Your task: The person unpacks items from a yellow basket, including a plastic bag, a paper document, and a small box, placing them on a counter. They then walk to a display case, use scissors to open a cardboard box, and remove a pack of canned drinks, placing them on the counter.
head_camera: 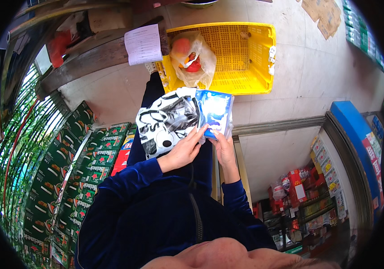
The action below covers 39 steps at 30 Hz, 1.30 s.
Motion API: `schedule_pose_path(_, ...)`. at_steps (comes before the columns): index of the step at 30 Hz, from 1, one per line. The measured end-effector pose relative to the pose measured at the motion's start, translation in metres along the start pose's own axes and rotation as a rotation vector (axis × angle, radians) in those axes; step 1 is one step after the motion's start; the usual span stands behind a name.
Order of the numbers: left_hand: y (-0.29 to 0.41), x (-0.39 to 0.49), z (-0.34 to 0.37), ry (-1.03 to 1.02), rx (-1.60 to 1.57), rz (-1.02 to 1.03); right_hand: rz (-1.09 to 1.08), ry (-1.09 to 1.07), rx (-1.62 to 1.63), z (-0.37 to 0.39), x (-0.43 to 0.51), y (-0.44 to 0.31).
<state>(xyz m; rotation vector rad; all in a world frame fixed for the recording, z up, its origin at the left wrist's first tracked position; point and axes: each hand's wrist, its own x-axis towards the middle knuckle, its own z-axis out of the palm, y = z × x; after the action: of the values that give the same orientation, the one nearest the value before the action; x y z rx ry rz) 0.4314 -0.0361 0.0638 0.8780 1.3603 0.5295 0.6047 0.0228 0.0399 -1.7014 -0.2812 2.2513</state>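
Note:
A glossy blue packet (215, 109) in clear film lies over my lap, against the near wall of a yellow plastic crate (256, 88). My right hand (225, 148) grips its near edge, thumb on top. The fingertips of my left hand (187, 148) rest at the packet's near left corner; the palm lies over a black-and-white printed plastic bag (161, 134). That bag spreads over my thigh, with dark clear-wrapped material on it. Inside the crate, at the left, is a translucent plastic bag (202, 72) with red and orange things in it.
A printed paper sheet (143, 45) hangs by the crate's left side, over a dark wooden beam (87, 64). Green Heineken cartons (101, 161) are stacked at the left. Shelves of packaged goods (313, 205) stand at the lower right, beyond a metal door track (279, 126). Flattened cardboard (323, 16) lies at the upper right.

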Motion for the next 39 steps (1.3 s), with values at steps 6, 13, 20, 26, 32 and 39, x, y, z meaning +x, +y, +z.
schedule_pose_path(6,0.008,-0.015,-0.015,0.22,-0.392,-0.213,0.169,-0.035,0.177,0.004,-0.014,-0.001)
schedule_pose_path(13,-0.005,0.013,-0.048,0.276,-0.204,-0.329,-0.047,0.022,-0.112,0.015,-0.008,0.003)
schedule_pose_path(20,0.006,0.048,-0.068,0.325,0.403,-0.149,-0.286,0.111,-0.283,0.028,-0.018,-0.008)
schedule_pose_path(26,0.001,0.055,-0.047,0.391,-0.001,-0.059,-0.312,0.166,-0.389,0.025,-0.019,-0.006)
schedule_pose_path(32,-0.012,0.038,-0.036,0.314,-0.082,0.101,-0.278,0.15,-0.263,0.015,-0.014,-0.002)
schedule_pose_path(39,-0.013,0.031,-0.04,0.192,-0.113,0.105,-0.108,-0.016,-0.097,0.006,-0.012,-0.007)
